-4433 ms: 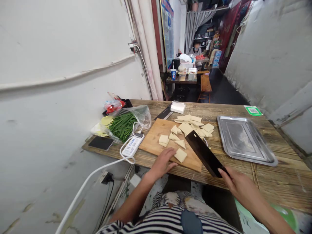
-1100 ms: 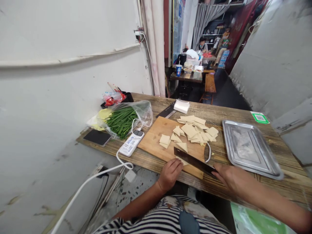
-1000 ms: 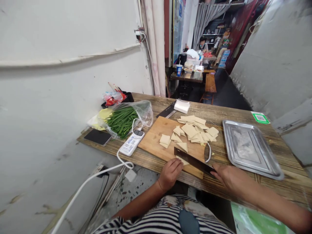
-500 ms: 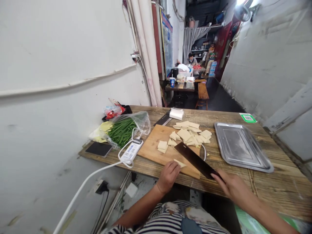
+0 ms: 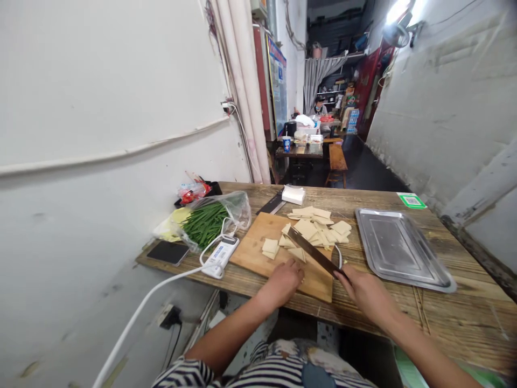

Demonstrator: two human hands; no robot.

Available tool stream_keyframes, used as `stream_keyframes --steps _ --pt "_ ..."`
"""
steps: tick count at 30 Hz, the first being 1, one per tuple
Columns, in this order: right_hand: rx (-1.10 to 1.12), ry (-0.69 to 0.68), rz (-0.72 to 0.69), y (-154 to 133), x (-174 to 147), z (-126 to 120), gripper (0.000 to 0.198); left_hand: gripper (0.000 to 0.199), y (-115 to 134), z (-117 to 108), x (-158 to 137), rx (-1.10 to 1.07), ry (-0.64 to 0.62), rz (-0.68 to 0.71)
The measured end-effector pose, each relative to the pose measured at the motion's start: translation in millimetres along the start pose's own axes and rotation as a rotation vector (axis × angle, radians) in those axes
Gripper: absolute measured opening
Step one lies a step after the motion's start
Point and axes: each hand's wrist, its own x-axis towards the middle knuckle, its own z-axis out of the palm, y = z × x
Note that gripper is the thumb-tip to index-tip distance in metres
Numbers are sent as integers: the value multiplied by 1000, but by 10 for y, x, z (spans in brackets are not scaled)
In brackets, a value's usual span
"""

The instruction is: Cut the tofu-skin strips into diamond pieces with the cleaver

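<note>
**Cleaver Working at the Near Edge of the Cutting Board**

The right hand (image 5: 363,289) is gripping the handle of a cleaver (image 5: 313,251), fingers wrapped closed around it. The blade is lying diagonally across the near right part of the cutting board (image 5: 252,250), tip pointing toward the far left. The left hand (image 5: 285,278) is resting at the board's near edge, fingers curled down; whether a piece is pinned beneath them cannot be told. Cut tofu-skin pieces (image 5: 319,229) are lying heaped along the board's far right corner and spilling onto the desk (image 5: 444,315), with a few loose ones mid-board.

Judgement: a cutting stroke is in hand. The next move is calling for left fingertips tucked clear of the edge.

A steel tray (image 5: 398,248) is sitting near the desk's right side. A bag of chives (image 5: 208,220), a power strip (image 5: 220,254) and a phone (image 5: 167,251) are occupying the left edge.
</note>
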Motion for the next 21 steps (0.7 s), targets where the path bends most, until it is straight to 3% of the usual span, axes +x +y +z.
stream_keyframes --steps 3,6,10,12,16,21 --pt "-56 19 3 -50 12 29 31 16 -140 -47 28 -150 -25 -47" --pt "-111 45 10 -70 -10 31 26 26 -386 -119 -8 -371 59 -124" --pt "-193 -5 26 -106 28 -14 19 30 -863 -265 81 -401 294 -480" --pt "-224 -50 25 -144 101 -43 17 32 -1111 -303 231 -402 331 -565" --pt "-234 -78 -6 -240 295 -68 12 26 -1471 -241 558 -488 245 -617" --pt "-253 -68 -9 -319 433 -55 7 53 -1577 -147 671 -580 135 -537"
